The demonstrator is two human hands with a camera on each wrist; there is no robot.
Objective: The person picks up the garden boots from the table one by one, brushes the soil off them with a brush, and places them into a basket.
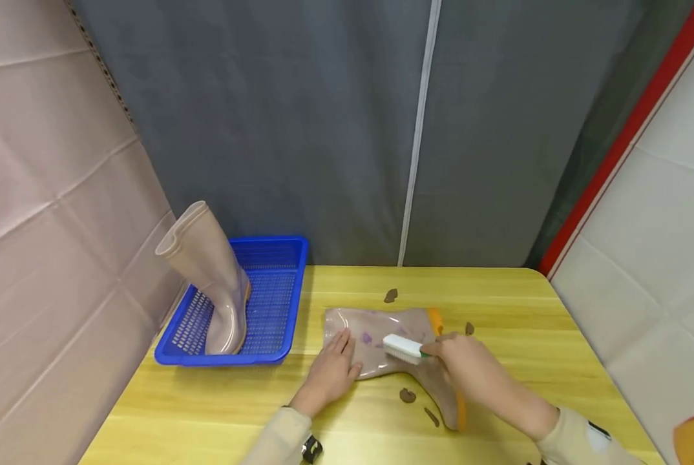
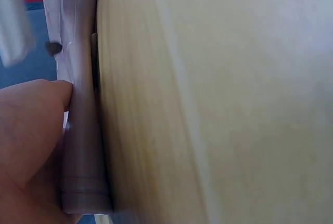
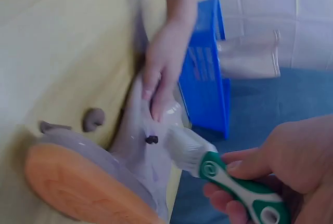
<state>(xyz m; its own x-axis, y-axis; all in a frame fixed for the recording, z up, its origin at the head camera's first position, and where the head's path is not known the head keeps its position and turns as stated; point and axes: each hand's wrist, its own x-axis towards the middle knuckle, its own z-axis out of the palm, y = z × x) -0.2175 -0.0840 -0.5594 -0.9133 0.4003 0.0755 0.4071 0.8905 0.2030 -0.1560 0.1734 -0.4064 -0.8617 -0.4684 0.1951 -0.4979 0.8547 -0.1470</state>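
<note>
A pinkish-beige rubber boot [image 1: 396, 320] with an orange sole [image 3: 83, 182] lies on its side on the table, purple smears [image 1: 367, 338] on its shaft. My left hand [image 1: 331, 369] presses on the shaft near the top opening, fingers extended over it; its thumb shows along the shaft in the left wrist view. Gripped by its green-and-white handle [image 3: 234, 187], a scrub brush [image 1: 402, 347] is in my right hand [image 1: 469, 368], bristles over the shaft near the ankle. A small dark lump [image 3: 151, 140] clings to the boot close to the bristles.
Left of the boot, a blue plastic basket [image 1: 297, 290] holds a matching boot [image 1: 204, 252] standing tilted. Several brown mud pieces [image 1: 407, 395] lie around the near boot on the wooden table [image 1: 515, 310]. A grey curtain [image 1: 300, 129] hangs behind the table.
</note>
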